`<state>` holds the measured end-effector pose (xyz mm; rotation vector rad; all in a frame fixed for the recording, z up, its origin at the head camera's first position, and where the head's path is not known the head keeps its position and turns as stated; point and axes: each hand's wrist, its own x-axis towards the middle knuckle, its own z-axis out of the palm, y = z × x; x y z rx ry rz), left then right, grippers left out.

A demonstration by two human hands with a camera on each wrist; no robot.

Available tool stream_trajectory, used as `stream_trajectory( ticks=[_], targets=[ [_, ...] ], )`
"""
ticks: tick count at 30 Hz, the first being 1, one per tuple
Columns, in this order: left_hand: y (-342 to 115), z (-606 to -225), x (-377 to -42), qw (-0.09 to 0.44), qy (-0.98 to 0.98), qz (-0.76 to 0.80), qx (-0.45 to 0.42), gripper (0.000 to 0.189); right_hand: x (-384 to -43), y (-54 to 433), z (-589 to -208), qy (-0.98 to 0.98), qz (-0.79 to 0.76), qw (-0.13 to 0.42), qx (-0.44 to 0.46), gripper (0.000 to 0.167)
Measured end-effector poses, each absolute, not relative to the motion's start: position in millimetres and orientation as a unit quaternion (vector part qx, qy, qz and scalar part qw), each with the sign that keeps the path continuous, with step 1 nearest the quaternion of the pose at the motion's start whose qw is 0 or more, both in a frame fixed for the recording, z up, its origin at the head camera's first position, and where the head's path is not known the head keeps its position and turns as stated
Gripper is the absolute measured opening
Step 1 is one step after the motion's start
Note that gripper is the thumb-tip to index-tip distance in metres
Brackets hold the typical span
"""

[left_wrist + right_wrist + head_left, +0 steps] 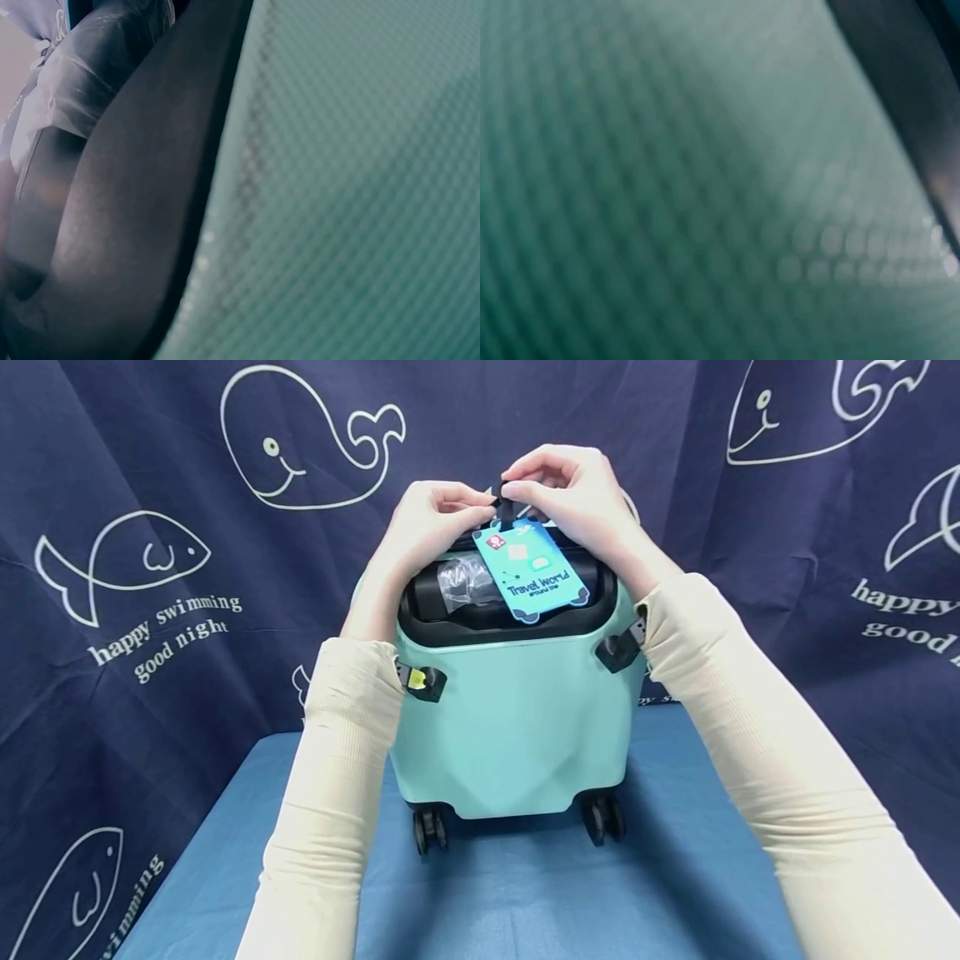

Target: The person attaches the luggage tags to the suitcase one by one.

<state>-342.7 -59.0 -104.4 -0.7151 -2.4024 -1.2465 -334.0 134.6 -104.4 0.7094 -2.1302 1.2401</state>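
The luggage tag [536, 577] hangs at the suitcase's [517, 718] 12 o'clock, its long axis running from 11 to 5, with the black strap [507, 517] at 11. The left hand [435, 521], at 9, and the right hand [577, 495], near 3, both pinch this strap; keeping it flat, untwisted, seems wise.

Suitcase [517, 718] stands on table [517, 902], tag [534, 570] before handle [431, 597] (curtain [465, 410] behind).
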Motion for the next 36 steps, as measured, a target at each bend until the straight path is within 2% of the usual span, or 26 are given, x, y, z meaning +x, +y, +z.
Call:
stream_trajectory(
  ticks=[7,16,24,36],
  targets=[
    [-59.4,-104.3,-342.3,0.166,-0.846,-0.442,-0.248,0.022,-335.9,131.5,-105.6,-0.78,0.441,0.341,0.285,0.02],
    [-59.7,-104.6,-342.4,0.169,-0.848,-0.436,-0.249,0.022,-333.4,131.7,-105.2,-0.82,0.396,0.321,0.26,0.025],
    [-60.3,-103.0,-340.3,0.162,-0.866,-0.402,-0.25,0.03,-333.3,130.6,-106.0,-0.825,0.333,0.369,0.27,0.024],
    [-59.6,-104.0,-340.0,0.135,-0.848,-0.438,-0.267,0.032,-333.1,129.6,-106.2,-0.837,0.308,0.357,0.278,0.023]
  ],
)
